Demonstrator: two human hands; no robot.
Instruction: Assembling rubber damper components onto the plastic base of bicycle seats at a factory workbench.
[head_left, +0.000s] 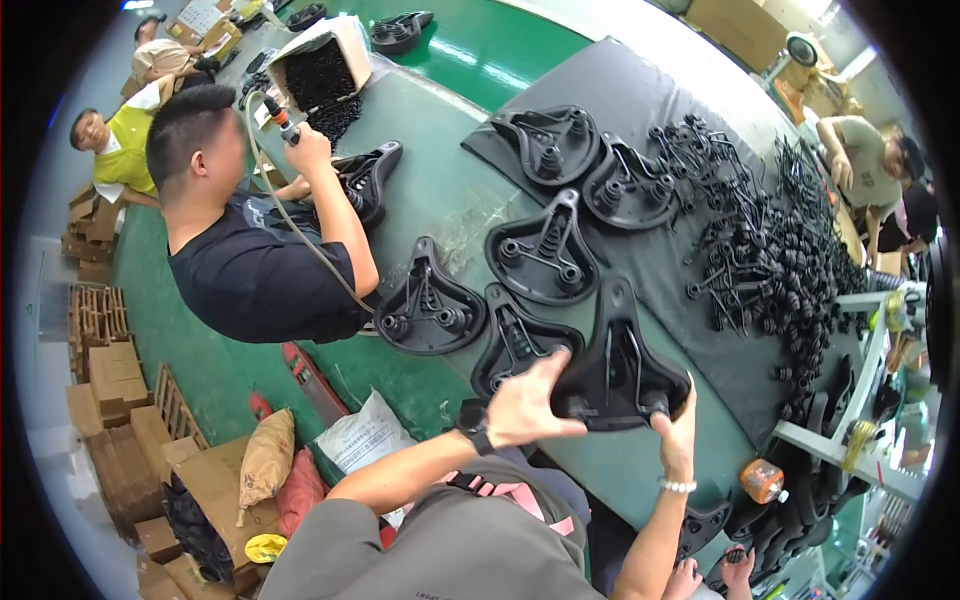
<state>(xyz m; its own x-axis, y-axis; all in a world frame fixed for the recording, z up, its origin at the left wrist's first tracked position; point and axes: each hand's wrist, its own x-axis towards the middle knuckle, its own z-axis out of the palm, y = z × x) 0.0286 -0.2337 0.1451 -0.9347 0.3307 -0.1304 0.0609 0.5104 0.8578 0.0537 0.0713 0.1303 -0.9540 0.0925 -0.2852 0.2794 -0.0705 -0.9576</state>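
Observation:
A black bicycle saddle [621,345] is held underside up over the table's near edge, its narrow nose pointing away from me. My left hand [528,402] grips its left rear corner, thumb and fingers spread around it. At the right rear corner, my right hand [677,432] has its thumb on the near side and fingers along the rim. Partly behind my left fingers lies another saddle [512,335] with springs showing. Further saddles, also underside up, lie beyond: one on the left [430,310], one in the middle [545,255], and others farther back.
A co-worker at left holds a power screwdriver [283,122] on a hose over another saddle [368,185]. Black metal frames and springs [780,240] are heaped on the black mat [640,100]. An orange bottle [762,481] lies at right. Another person's hands [738,570] show below it.

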